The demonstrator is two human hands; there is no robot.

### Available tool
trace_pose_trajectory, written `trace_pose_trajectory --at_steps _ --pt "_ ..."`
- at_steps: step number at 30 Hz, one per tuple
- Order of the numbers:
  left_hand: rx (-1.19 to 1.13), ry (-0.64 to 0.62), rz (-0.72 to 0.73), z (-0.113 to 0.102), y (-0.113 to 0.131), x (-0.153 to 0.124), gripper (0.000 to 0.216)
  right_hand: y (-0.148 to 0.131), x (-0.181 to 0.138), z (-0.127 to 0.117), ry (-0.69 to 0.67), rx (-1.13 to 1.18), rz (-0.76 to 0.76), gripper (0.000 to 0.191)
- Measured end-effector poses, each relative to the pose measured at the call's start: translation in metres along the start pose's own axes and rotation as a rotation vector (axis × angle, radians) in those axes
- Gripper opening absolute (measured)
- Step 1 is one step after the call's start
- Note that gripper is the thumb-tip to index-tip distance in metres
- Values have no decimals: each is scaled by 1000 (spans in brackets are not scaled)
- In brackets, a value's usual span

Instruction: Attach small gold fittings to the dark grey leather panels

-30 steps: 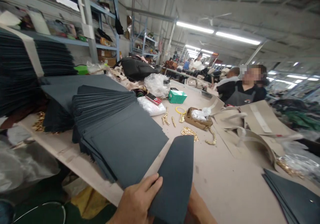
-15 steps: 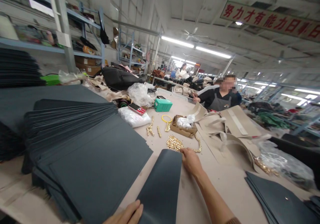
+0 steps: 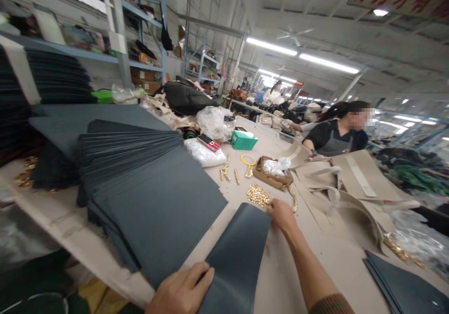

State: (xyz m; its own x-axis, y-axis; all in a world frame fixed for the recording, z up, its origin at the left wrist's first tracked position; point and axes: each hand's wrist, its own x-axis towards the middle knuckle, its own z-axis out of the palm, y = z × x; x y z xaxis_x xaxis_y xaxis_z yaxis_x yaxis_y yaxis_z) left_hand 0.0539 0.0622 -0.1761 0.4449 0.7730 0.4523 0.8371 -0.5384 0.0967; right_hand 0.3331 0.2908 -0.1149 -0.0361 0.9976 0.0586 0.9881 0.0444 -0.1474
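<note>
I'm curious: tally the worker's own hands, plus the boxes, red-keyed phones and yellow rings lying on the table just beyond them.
Hands: 2 (left hand, right hand)
Boxes: 2 (green box, cardboard box)
Red-keyed phone: 1
Yellow ring: 1
Total: 6

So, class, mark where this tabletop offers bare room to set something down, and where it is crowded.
Bare tabletop lies between the right forearm, the beige pieces and the small dark stack at right. A slim strip runs between the fanned dark stack and the sheet the left hand touches. It is crowded around the gold pieces and cardboard box.
</note>
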Motion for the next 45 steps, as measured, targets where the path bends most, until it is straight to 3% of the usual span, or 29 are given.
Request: trace_pose_trajectory --at_steps 3,6,8,10,13,18,32,39,42,45 --pt "-193 -107 -123 -7 12 2 61 8 -19 -24 50 124 47 28" --pt "-284 -186 -190 -11 17 3 65 -7 -54 -35 80 514 26 39" --pt "-289 -209 -194 -13 17 2 59 -32 -84 -30 -65 813 -67 40" --pt "-278 -217 -183 -15 17 2 53 -63 -113 -19 -320 903 -184 31" --pt "-246 -236 -163 -18 17 2 44 -102 -140 -2 -548 765 -330 17" --pt "-204 -232 -130 -20 17 4 31 -124 -144 3 -583 557 -438 17" --pt "-257 -251 -118 -16 14 1 40 -135 -134 2 -684 490 -330 15" --pt "-250 -214 -116 -5 13 -2 40 -145 -120 7 -822 438 -171 12" --pt "-254 -111 -92 1 10 -11 41 -150 -118 3 -829 376 -146 11" --pt "-359 174 -77 10 4 -5 28 -156 -118 -1 -802 288 -115 10"
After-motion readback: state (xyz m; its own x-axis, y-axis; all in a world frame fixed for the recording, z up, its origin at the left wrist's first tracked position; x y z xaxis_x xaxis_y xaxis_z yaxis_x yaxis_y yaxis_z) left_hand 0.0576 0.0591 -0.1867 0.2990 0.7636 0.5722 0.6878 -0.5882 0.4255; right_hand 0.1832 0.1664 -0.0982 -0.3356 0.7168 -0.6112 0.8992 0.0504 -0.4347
